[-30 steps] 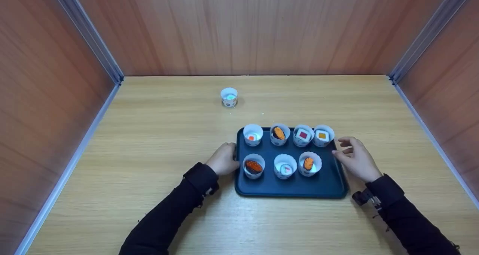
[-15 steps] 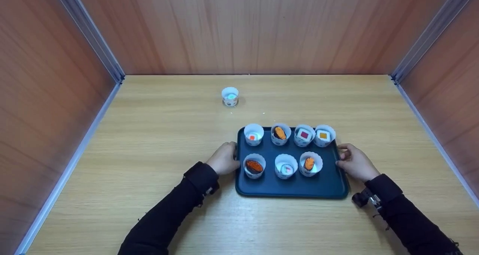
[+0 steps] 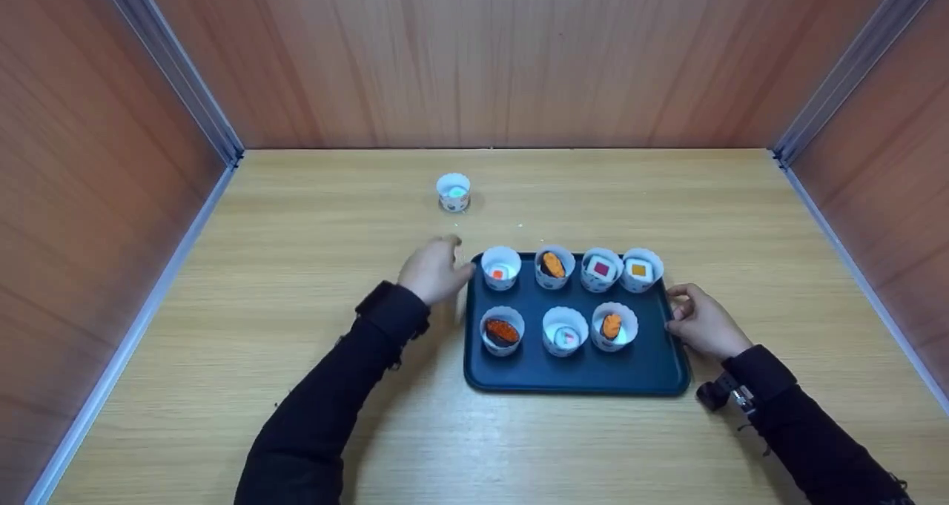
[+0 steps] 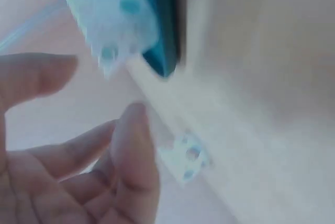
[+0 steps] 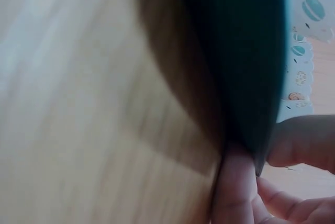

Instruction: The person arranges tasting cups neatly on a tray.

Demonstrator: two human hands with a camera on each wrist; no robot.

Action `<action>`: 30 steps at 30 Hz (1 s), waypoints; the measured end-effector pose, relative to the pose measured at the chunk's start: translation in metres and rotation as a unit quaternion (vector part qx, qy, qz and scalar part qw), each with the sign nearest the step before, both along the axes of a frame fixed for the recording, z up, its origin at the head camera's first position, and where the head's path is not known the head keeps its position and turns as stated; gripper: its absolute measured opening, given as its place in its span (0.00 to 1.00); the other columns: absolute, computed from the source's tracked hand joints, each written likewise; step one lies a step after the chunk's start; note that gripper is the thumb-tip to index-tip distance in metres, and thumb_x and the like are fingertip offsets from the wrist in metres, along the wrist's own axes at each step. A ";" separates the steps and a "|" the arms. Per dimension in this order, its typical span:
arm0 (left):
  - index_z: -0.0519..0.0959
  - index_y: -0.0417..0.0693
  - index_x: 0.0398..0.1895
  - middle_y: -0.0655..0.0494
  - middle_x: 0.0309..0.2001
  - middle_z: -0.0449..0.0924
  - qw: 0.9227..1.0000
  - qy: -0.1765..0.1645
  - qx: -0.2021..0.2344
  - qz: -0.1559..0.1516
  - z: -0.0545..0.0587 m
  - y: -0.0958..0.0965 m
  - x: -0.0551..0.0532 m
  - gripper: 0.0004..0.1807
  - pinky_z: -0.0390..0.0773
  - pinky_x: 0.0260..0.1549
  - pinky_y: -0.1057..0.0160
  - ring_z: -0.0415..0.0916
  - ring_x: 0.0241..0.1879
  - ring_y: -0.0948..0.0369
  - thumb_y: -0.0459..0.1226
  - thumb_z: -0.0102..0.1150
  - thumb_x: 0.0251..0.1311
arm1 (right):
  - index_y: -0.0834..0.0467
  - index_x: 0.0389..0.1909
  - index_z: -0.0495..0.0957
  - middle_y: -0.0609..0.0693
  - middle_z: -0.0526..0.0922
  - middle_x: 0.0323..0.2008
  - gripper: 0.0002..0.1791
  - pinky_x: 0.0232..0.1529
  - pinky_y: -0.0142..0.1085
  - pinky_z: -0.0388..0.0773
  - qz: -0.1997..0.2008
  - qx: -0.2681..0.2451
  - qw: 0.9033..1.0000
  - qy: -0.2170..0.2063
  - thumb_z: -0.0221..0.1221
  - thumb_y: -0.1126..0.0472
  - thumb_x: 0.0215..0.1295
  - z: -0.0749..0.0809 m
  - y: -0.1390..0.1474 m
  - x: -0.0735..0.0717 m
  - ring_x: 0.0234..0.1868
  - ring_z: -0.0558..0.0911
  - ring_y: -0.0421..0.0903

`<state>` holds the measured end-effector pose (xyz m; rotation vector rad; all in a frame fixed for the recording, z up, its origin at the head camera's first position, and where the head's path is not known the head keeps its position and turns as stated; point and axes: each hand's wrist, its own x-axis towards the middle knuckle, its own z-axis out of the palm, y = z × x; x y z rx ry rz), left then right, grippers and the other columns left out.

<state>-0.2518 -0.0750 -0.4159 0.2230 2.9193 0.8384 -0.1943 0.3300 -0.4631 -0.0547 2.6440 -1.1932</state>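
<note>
My left hand (image 3: 431, 271) hovers just off the upper left corner of the dark blue tray (image 3: 578, 379), holding nothing. In the left wrist view its thumb and fingers are spread apart, with a patterned paper cup (image 4: 123, 20) on the tray close by. Beyond the tray, a single paper cup (image 3: 454, 201) with something pale green inside stands on the table. My right hand (image 3: 704, 323) grips the tray's right edge. The right wrist view shows a finger beneath the tray rim (image 5: 246, 77) and the thumb (image 5: 303, 140) on the upper side.
Several paper cups stand in two rows on the tray, including one with a dark red-topped sushi-like piece (image 3: 502, 332) and one with a yellow-centred white piece (image 3: 638, 269). Wood-grain panels (image 3: 489, 60) wall the table (image 3: 311, 216) at the back and sides.
My left hand has let go of the tray's left edge and moved away from me, towards the tray's far corner. My right hand has closed on the right edge. The tray has barely moved.
</note>
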 end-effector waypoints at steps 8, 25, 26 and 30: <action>0.58 0.50 0.75 0.36 0.71 0.58 0.992 0.102 -0.066 0.024 0.005 0.008 -0.048 0.47 0.62 0.66 0.41 0.56 0.69 0.36 0.57 0.63 0.55 | 0.73 0.64 0.58 0.52 0.72 0.31 0.32 0.26 0.30 0.72 -0.002 -0.009 1.000 -0.006 0.57 0.72 0.58 0.000 0.002 -0.001 0.25 0.72 0.39; 0.39 0.70 0.79 0.49 0.80 0.28 0.987 0.008 -0.139 0.083 -0.028 0.001 -0.117 0.63 0.30 0.70 0.33 0.21 0.77 0.39 0.75 0.58 0.41 | 0.73 0.64 0.58 0.51 0.71 0.31 0.33 0.26 0.30 0.73 0.005 -0.031 0.999 -0.005 0.58 0.72 0.58 -0.002 0.005 -0.004 0.25 0.72 0.38; 0.38 0.71 0.79 0.49 0.80 0.27 0.986 0.006 -0.148 0.077 -0.030 0.003 -0.117 0.63 0.31 0.70 0.32 0.22 0.77 0.39 0.77 0.55 0.41 | 0.73 0.64 0.58 0.51 0.71 0.31 0.33 0.26 0.30 0.73 0.005 -0.034 0.999 -0.007 0.58 0.72 0.58 -0.002 0.006 -0.004 0.25 0.72 0.38; 0.37 0.71 0.78 0.51 0.80 0.27 0.986 -0.005 -0.156 0.058 -0.038 0.009 -0.118 0.58 0.32 0.70 0.32 0.24 0.77 0.40 0.79 0.42 0.48 | 0.72 0.65 0.56 0.51 0.70 0.31 0.33 0.25 0.30 0.73 0.004 -0.054 0.998 -0.015 0.57 0.72 0.58 -0.004 0.006 -0.003 0.25 0.72 0.39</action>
